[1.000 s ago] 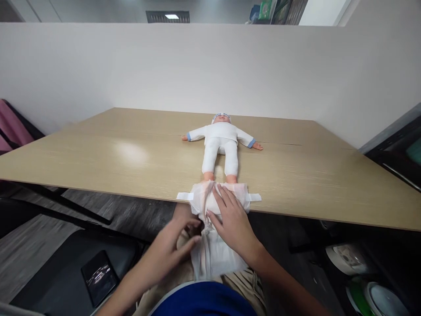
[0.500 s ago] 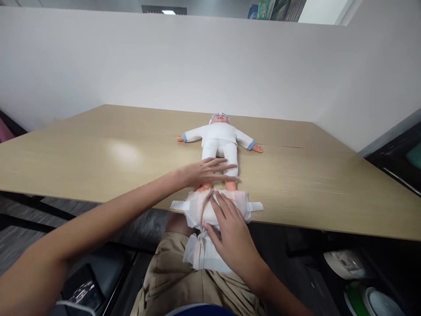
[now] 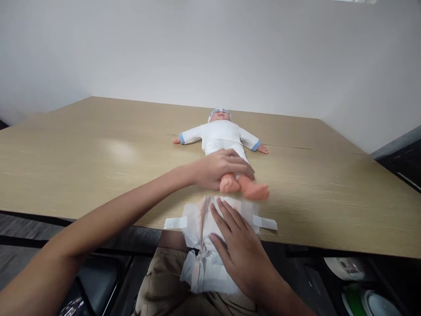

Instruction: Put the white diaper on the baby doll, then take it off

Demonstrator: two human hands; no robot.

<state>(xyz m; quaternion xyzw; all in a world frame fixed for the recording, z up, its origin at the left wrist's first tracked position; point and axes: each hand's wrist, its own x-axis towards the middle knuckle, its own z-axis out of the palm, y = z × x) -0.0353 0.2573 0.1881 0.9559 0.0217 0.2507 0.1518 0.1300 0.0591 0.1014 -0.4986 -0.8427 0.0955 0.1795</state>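
A baby doll [image 3: 221, 133] in white clothes and a cap lies on its back on the wooden table [image 3: 98, 153], head away from me. My left hand [image 3: 219, 169] is closed round the doll's lower legs, with the bare feet [image 3: 245, 188] lifted toward me. A white diaper [image 3: 200, 228] lies unfolded over the table's near edge and hangs down onto my lap. My right hand [image 3: 238, 245] rests flat on the diaper, fingers spread, just below the doll's feet.
A white wall runs behind the table. Bowls or plates [image 3: 365, 294] sit low at the right, below the table. A dark chair seat with a phone [image 3: 75, 303] on it is at the lower left.
My left hand left the diaper, reached over to the doll's legs and closed on them, lifting the feet. The right hand stayed pressed on the diaper. My view tilted slightly.
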